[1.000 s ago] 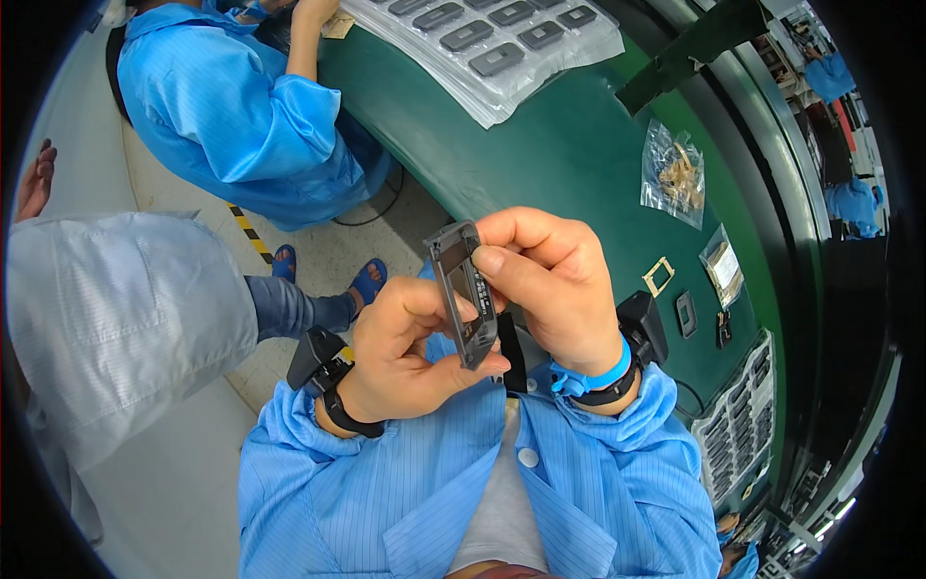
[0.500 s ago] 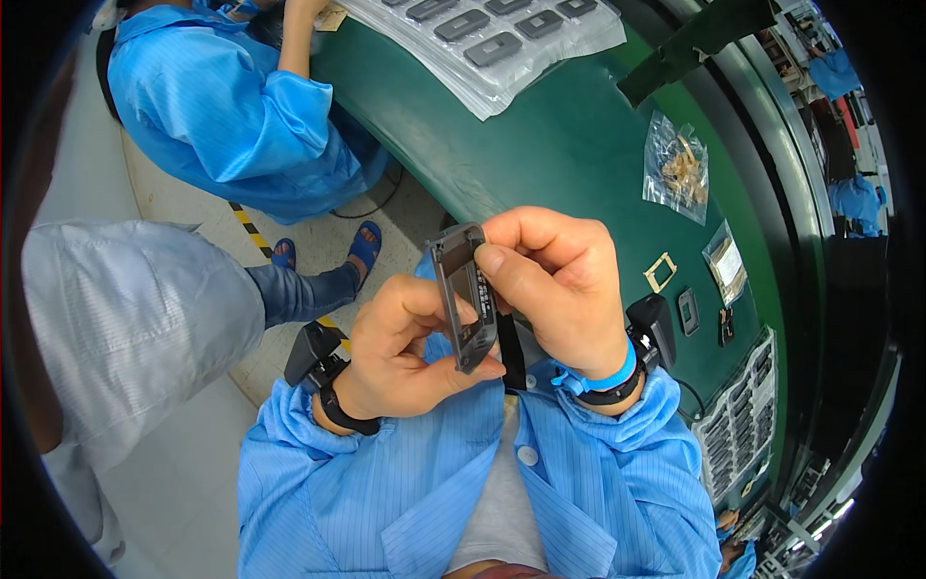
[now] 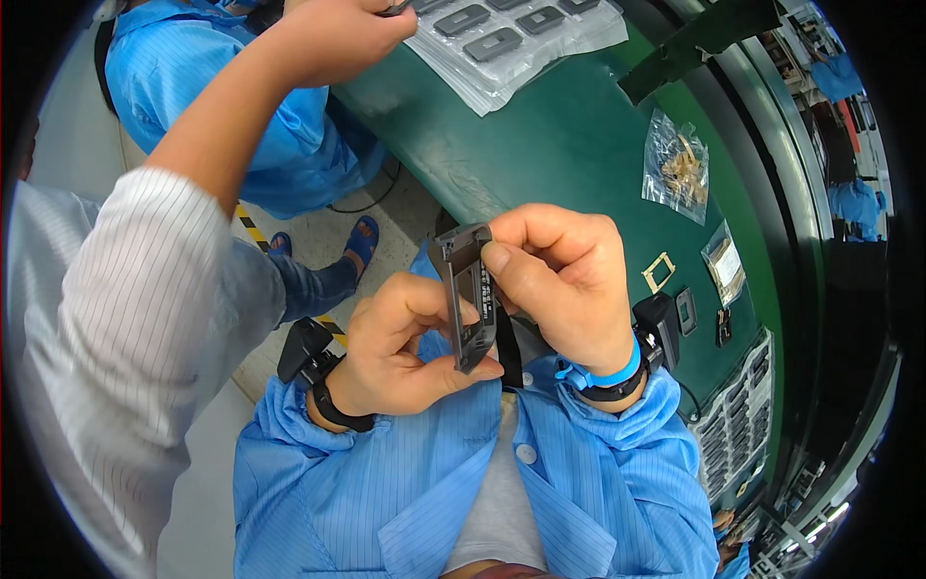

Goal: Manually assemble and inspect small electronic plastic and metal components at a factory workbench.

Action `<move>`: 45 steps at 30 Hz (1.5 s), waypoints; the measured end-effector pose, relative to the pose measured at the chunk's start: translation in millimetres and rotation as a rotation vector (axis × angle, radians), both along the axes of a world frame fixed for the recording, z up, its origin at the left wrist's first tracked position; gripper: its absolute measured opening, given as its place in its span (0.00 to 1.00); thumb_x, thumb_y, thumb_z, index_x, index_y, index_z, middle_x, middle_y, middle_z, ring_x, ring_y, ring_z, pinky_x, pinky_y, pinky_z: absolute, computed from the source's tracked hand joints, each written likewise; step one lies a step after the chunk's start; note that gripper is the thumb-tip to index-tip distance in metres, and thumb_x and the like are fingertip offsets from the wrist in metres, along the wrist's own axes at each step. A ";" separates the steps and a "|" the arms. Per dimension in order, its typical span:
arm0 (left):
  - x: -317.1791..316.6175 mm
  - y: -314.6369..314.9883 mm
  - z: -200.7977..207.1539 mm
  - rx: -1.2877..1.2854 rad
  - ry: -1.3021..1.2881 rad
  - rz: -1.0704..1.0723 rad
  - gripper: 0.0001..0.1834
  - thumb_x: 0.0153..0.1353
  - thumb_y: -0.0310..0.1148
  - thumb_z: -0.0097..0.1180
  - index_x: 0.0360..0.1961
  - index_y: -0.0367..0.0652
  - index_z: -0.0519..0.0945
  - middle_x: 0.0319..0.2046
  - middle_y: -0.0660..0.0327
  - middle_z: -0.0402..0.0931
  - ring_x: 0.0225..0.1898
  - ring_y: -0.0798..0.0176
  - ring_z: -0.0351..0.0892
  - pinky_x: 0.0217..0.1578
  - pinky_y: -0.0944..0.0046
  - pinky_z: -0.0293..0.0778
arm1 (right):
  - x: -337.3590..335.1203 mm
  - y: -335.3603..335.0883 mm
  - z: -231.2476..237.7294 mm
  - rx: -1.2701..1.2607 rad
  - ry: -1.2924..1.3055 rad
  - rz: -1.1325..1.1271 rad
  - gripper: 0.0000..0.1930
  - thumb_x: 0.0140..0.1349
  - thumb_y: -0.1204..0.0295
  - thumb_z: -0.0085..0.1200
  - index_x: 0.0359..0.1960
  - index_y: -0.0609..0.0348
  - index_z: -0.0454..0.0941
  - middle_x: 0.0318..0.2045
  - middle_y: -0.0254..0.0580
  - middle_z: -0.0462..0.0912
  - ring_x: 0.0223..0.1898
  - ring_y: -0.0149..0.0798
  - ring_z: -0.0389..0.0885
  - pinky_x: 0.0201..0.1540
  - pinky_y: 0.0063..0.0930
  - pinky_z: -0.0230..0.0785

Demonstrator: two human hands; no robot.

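A dark grey rectangular plastic frame (image 3: 485,304) with an open middle is held tilted up between my hands, above my lap. My left hand (image 3: 400,343) grips its lower left side, with the thumb at the bottom corner and a fingertip showing inside the opening. My right hand (image 3: 569,289) pinches the upper right edge between thumb and forefinger. Whether a smaller part sits in that pinch, I cannot make out. To the right on the green table (image 3: 540,145) lie a gold-coloured thin frame (image 3: 659,274) and a small grey frame (image 3: 686,311).
A co-worker's hand (image 3: 338,39) with a dark piece reaches over from the left toward a plastic tray of grey frames (image 3: 492,44). Bags with brass-coloured parts (image 3: 683,176) and a pale part (image 3: 725,265) lie right, near a small black part (image 3: 723,328) and a filled tray (image 3: 738,420).
A co-worker's arm in a striped pale sleeve has come in from the left toward the far tray. My hands and the grey frame have barely moved, the frame turning slightly.
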State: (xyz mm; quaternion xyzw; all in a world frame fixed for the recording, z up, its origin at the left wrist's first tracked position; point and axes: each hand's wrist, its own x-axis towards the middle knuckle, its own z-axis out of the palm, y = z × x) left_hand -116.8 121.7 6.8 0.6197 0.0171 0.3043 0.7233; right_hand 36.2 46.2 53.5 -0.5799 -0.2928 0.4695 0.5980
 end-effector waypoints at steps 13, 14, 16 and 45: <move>-2.3 -0.4 3.0 0.055 0.003 0.025 0.20 0.50 0.24 0.66 0.39 0.37 0.67 0.34 0.52 0.79 0.30 0.69 0.81 0.28 0.73 0.75 | 0.6 -1.3 0.4 0.041 0.086 0.037 0.05 0.57 0.78 0.52 0.28 0.68 0.78 0.18 0.26 0.74 0.21 0.17 0.65 0.21 0.15 0.57; -2.5 -0.8 3.5 0.056 0.007 0.032 0.20 0.51 0.24 0.66 0.39 0.37 0.67 0.34 0.51 0.79 0.30 0.69 0.81 0.28 0.73 0.75 | 0.4 -1.6 1.7 0.040 0.085 0.036 0.05 0.57 0.78 0.52 0.28 0.68 0.78 0.18 0.26 0.74 0.21 0.17 0.65 0.21 0.15 0.57; -3.3 -0.6 2.9 0.069 0.008 0.030 0.20 0.50 0.24 0.66 0.38 0.37 0.67 0.34 0.49 0.79 0.30 0.70 0.81 0.28 0.74 0.75 | 0.1 -2.0 4.6 0.043 0.052 0.037 0.05 0.57 0.78 0.51 0.29 0.68 0.78 0.18 0.26 0.73 0.21 0.16 0.65 0.21 0.14 0.56; -9.2 -0.9 -0.3 0.024 0.092 -0.025 0.22 0.50 0.23 0.66 0.40 0.38 0.65 0.34 0.54 0.77 0.33 0.69 0.81 0.32 0.72 0.77 | -4.4 0.4 -1.5 0.038 0.024 0.025 0.04 0.58 0.79 0.51 0.30 0.67 0.77 0.20 0.26 0.75 0.22 0.17 0.68 0.23 0.14 0.60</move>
